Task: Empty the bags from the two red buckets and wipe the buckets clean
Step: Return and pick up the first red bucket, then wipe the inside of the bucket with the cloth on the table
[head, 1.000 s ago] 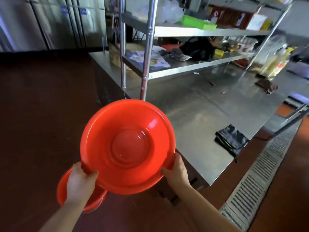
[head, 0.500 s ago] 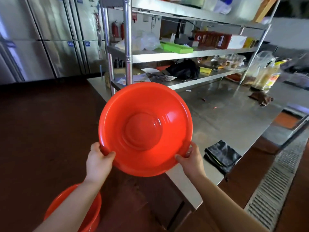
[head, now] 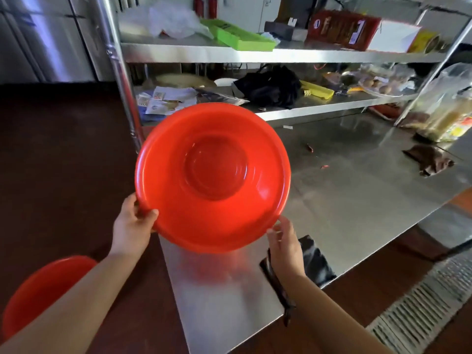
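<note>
Two red buckets are in view. One red bucket [head: 212, 177] is held up above the near corner of the steel table [head: 357, 200], tilted so its open inside faces the camera; the inside looks bare, with a glossy ring at the bottom. The left hand [head: 132, 226] grips its lower left rim, thumb curled over the inner edge and fingers hidden behind. The right hand [head: 286, 247] sits just below the lower right rim with its fingers loosely spread and only the fingertips near the plastic (whether they actually touch the rim cannot be told, as the hand is blurred). The second red bucket [head: 43, 290] is low at the left edge, over the dark brown floor [head: 63, 162], partly hidden by the left forearm.

On the table, beside the right wrist, lies a folded black bag [head: 316, 261]. Farther back on the right lies a crumpled brown cloth [head: 431, 162], with a clear bag of goods [head: 449, 106] behind it. A steel rack [head: 255, 53] stands on the table: a green tray [head: 240, 38] and a red box [head: 342, 30] on its upper shelf, a black bundle [head: 270, 88] and papers [head: 166, 99] on its lower one. A floor drain grate [head: 421, 312] runs along the bottom right.
</note>
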A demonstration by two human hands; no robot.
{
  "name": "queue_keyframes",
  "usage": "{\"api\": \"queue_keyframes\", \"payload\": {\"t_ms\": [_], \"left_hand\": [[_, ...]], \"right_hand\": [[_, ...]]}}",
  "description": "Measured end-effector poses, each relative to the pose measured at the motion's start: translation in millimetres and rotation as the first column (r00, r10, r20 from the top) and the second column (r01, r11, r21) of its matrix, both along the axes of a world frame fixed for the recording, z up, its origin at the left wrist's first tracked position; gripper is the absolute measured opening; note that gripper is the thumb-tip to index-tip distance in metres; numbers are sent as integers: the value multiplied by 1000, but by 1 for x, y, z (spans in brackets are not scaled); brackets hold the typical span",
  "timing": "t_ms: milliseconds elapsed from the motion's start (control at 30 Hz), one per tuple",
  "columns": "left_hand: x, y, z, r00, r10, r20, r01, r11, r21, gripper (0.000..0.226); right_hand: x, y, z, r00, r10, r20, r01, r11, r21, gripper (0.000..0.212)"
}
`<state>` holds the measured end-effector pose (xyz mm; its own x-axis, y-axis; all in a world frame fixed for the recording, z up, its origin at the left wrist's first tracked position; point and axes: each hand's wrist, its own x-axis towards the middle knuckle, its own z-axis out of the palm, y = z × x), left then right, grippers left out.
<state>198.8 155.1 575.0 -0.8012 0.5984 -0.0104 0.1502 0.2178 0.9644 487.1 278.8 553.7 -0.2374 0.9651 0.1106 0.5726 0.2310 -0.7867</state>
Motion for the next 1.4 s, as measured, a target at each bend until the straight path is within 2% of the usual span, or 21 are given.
{"api": "queue_keyframes", "payload": {"t_ms": [67, 200, 267, 333, 433, 500, 567, 633, 667, 700, 800, 867, 933, 1033, 1133, 1267, 1333, 1400], "left_hand": [[7, 11, -2, 1000, 23, -18, -23, 999, -26, 56], [20, 30, -8, 997, 51, -52, -54, 997, -60, 55], [25, 38, -11, 996, 58, -74, -63, 996, -64, 54], [27, 44, -13, 994, 58, -93, -64, 996, -60, 53], [30, 52, -16, 993, 42, -109, -49, 997, -63, 51], [32, 55, -16, 992, 37, -124, -44, 998, -53, 50], [32, 58, -14, 991, 35, -128, -40, 999, -36, 50], [32, 59, -11, 993, 25, -113, -28, 999, -21, 51], [32, 60, -11, 994, 22, -103, -24, 1000, -16, 51], [32, 59, -11, 995, 22, -95, -24, 1000, -11, 51], [31, 57, -13, 995, 30, -98, -30, 1000, 0, 51], [28, 54, -17, 993, 32, -111, -34, 999, -9, 51], [23, 52, -21, 994, 26, -110, -29, 999, -30, 53], [16, 50, -24, 995, 12, -103, -18, 998, -61, 55], [7, 47, -28, 996, -15, -83, 9, 998, -69, 56], [-1, 45, -31, 998, -56, -23, 56, 998, -28, 56], [-2, 42, -30, 995, -99, -5, 99, 995, 17, 54], [-3, 40, -29, 990, -132, -47, 133, 991, 26, 55]], "right_hand": [[23, 19, -22, 982, 3, 191, -3, 1000, 0, 19], [58, 37, -64, 855, 74, 513, 11, 987, -161, 29], [66, 39, -78, 802, 109, 588, 4, 982, -188, 41], [67, 39, -88, 746, 126, 654, -38, 988, -147, 49], [63, 42, -93, 697, 125, 706, -74, 992, -102, 38], [61, 44, -89, 708, 102, 699, -51, 994, -94, 28], [62, 42, -81, 790, 35, 612, -5, 999, -50, 19], [68, 35, -79, 854, 6, 520, -52, 996, 74, 9], [72, 30, -81, 848, 17, 530, -104, 985, 134, 6], [74, 25, -83, 817, 58, 573, -160, 979, 129, 8], [74, 14, -97, 651, 177, 738, -192, 979, -65, 34], [70, 16, -101, 629, 166, 759, -156, 984, -86, 39], [65, 20, -97, 632, 167, 757, -134, 985, -106, 31], [60, 24, -80, 716, 142, 683, -24, 983, -180, 20], [61, 12, -53, 820, 46, 571, 48, 988, -148, 12], [53, -11, -9, 924, -9, 383, 24, 999, -36, 21], [36, -14, 18, 942, 14, 336, -20, 1000, 14, 19], [14, -13, 46, 945, 23, 326, -51, 996, 76, 19]]}}
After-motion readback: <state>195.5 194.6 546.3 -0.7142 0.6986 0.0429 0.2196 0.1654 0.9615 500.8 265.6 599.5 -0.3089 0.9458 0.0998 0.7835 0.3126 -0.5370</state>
